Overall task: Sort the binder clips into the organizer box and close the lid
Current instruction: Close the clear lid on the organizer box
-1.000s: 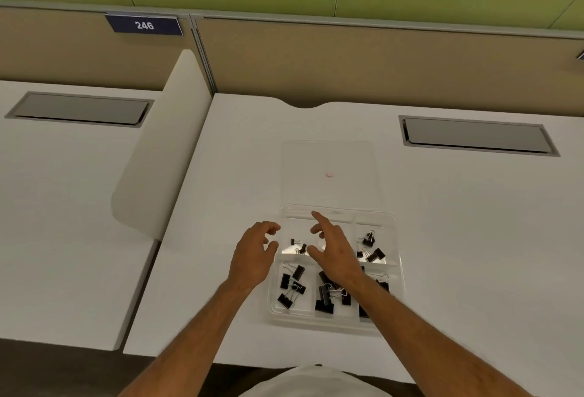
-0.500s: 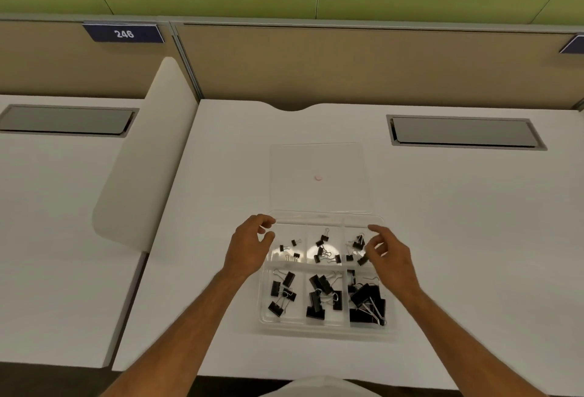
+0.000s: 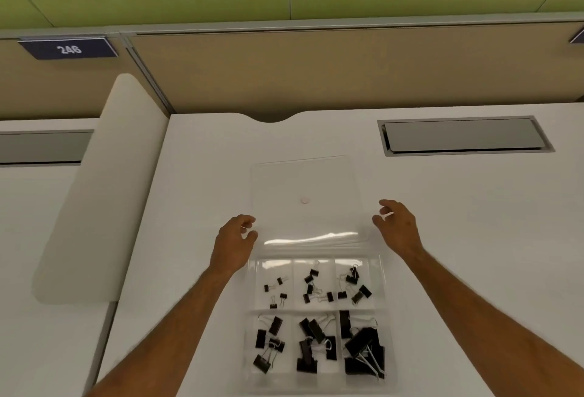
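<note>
A clear organizer box (image 3: pixel 386 317) with several compartments sits on the white desk near me. Black binder clips (image 3: pixel 311 287) fill its cells: small ones in the far row, large ones (image 3: pixel 360 344) in the near row. Its transparent lid (image 3: pixel 303 182) lies open and flat beyond the box, with a bright glare along the hinge. My left hand (image 3: pixel 234 242) is at the lid's left edge near the hinge, fingers and thumb pinched around that edge. My right hand (image 3: pixel 398 229) is at the lid's right edge, fingers curled and apart, holding nothing.
A white rounded divider panel (image 3: pixel 94 194) stands to the left between two desks. A grey cable hatch (image 3: pixel 464 136) is set in the desk at the back right. A tan partition wall with a "246" sign (image 3: pixel 68 48) runs behind.
Both hands have left the box compartments and moved forward and apart, one to each side edge of the open lid. The view has shifted, so the box sits lower.
</note>
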{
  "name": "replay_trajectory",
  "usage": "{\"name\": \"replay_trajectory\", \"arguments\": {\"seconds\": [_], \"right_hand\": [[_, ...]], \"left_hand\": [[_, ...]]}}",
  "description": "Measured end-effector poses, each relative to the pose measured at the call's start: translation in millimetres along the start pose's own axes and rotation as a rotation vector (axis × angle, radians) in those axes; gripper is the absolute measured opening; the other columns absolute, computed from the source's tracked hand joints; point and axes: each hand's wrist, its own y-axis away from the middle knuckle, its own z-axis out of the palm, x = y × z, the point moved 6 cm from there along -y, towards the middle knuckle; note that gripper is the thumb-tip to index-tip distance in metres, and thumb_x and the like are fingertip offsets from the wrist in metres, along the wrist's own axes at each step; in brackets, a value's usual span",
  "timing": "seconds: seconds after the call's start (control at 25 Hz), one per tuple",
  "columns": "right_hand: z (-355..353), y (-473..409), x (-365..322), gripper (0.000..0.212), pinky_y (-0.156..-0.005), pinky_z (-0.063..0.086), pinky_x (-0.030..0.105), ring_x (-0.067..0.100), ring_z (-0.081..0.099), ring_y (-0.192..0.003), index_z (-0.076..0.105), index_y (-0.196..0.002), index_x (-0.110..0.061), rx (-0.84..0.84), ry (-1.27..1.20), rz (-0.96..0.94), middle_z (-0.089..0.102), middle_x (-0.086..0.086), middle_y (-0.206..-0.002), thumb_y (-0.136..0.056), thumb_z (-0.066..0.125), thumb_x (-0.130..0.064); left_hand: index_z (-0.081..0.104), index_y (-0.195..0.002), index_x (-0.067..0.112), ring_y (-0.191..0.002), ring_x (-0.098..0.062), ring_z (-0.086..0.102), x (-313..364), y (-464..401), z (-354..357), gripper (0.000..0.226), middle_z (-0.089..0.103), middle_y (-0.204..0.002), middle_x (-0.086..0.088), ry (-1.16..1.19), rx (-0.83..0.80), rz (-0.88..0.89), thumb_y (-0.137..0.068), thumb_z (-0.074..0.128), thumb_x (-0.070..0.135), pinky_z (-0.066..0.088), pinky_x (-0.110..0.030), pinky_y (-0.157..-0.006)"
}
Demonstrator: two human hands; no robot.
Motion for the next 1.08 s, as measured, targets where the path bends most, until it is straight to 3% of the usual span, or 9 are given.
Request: {"name": "replay_trajectory", "arguments": {"seconds": [0.12, 0.24, 0.4, 0.56, 0.68, 0.76, 0.88, 1.08], "right_hand": [[11, -22, 12, 0.046, -0.087, 0.047, 0.031, 0.021, 0.058, -0.098, 0.055, -0.132, -0.012, -0.06, 0.011, 0.07, 0.059, 0.004, -0.118, -0.089, 0.069, -0.016], [23, -41, 17, 0.044, -0.089, 0.043, 0.027, 0.019, 0.057, -0.099, 0.055, -0.132, -0.012, -0.097, 0.002, 0.124, 0.061, 0.004, -0.116, -0.09, 0.068, -0.016], [37, -50, 20, 0.038, -0.094, 0.049, 0.033, 0.019, 0.058, -0.095, 0.059, -0.127, -0.008, -0.112, 0.004, 0.113, 0.065, 0.007, -0.108, -0.09, 0.065, -0.006], [42, -46, 22, 0.041, -0.101, 0.048, 0.038, 0.019, 0.057, -0.101, 0.062, -0.126, -0.007, -0.108, -0.056, 0.175, 0.06, 0.005, -0.108, -0.089, 0.054, 0.009], [25, -34, 3, 0.043, -0.084, 0.049, 0.027, 0.017, 0.058, -0.095, 0.067, -0.119, -0.014, -0.057, -0.14, 0.136, 0.059, 0.004, -0.103, -0.086, 0.054, 0.011], [8, -25, -16, 0.039, -0.077, 0.046, 0.024, 0.013, 0.057, -0.086, 0.068, -0.116, -0.019, -0.017, -0.2, 0.078, 0.059, 0.003, -0.098, -0.087, 0.06, 0.005], [-22, -2, -44, 0.032, -0.077, 0.051, 0.032, 0.015, 0.056, -0.08, 0.069, -0.118, -0.024, 0.036, -0.309, 0.014, 0.058, 0.003, -0.093, -0.09, 0.066, -0.008], [-50, 57, -77, 0.027, -0.066, 0.054, 0.035, 0.019, 0.061, -0.074, 0.068, -0.117, -0.016, -0.029, -0.507, 0.03, 0.066, 0.008, -0.083, -0.098, 0.056, -0.031]], "left_hand": [[0.058, -0.128, 0.016, -0.098, -0.014, 0.058, -10, -24, 15, 0.038, 0.059, -0.116, 0.002, -0.026, -0.032, -0.09, -0.091, 0.067, 0.015, 0.047, -0.026, -0.088], [0.057, -0.129, 0.013, -0.091, -0.015, 0.06, -14, -45, 22, 0.038, 0.056, -0.118, 0.0, -0.005, 0.02, -0.139, -0.091, 0.066, 0.013, 0.049, -0.029, -0.09], [0.059, -0.128, 0.009, -0.092, -0.017, 0.06, -23, -63, 28, 0.039, 0.062, -0.108, -0.004, 0.008, 0.067, -0.222, -0.09, 0.061, 0.001, 0.05, -0.035, -0.096], [0.065, -0.119, 0.008, -0.103, -0.014, 0.056, -22, -63, 27, 0.037, 0.064, -0.117, -0.005, 0.061, 0.079, -0.267, -0.09, 0.049, -0.007, 0.043, -0.025, -0.093], [0.069, -0.11, 0.013, -0.105, -0.019, 0.062, -9, -57, 13, 0.038, 0.067, -0.113, -0.003, 0.17, 0.108, -0.267, -0.087, 0.048, -0.009, 0.049, -0.03, -0.094], [0.069, -0.104, 0.019, -0.1, -0.019, 0.064, 6, -49, -2, 0.042, 0.068, -0.106, -0.003, 0.228, 0.14, -0.21, -0.083, 0.049, -0.012, 0.052, -0.03, -0.09], [0.068, -0.097, 0.029, -0.08, -0.014, 0.062, 38, -27, -30, 0.044, 0.066, -0.093, 0.0, 0.303, 0.21, -0.084, -0.082, 0.054, -0.01, 0.05, -0.026, -0.07], [0.07, -0.103, 0.02, -0.075, -0.007, 0.061, 73, 29, -70, 0.028, 0.067, -0.096, 0.003, 0.38, 0.334, 0.066, -0.088, 0.062, -0.002, 0.048, -0.01, -0.06]]}}
